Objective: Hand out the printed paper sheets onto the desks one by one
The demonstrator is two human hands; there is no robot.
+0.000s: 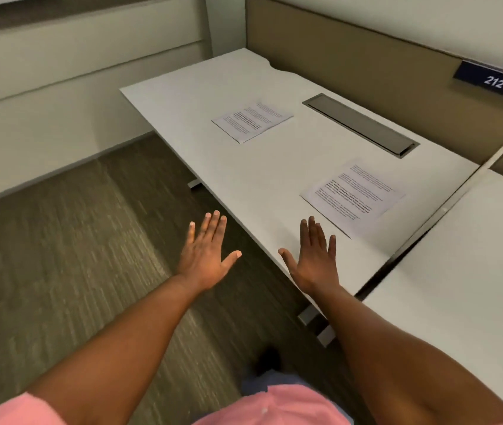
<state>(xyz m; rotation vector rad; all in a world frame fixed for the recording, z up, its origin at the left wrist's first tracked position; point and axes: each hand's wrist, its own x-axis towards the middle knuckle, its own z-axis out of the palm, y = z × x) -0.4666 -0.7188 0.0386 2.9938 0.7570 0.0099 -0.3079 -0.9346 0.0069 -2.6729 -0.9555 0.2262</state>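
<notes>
Two printed paper sheets lie flat on the white desk (201, 93). The far sheet (251, 121) rests near the desk's middle, and the near sheet (353, 194) lies toward its right end. My left hand (205, 256) is held out flat over the carpet just off the desk's front edge, fingers spread, holding nothing. My right hand (313, 259) hovers flat over the desk's front edge, a little short of the near sheet, also holding nothing.
A grey cable hatch (360, 124) is set into the desk behind the sheets. A tan partition (366, 62) with a blue "212" sign (494, 82) backs the desk. A second white desk (474, 271) adjoins on the right. Carpet (75, 240) spreads to the left.
</notes>
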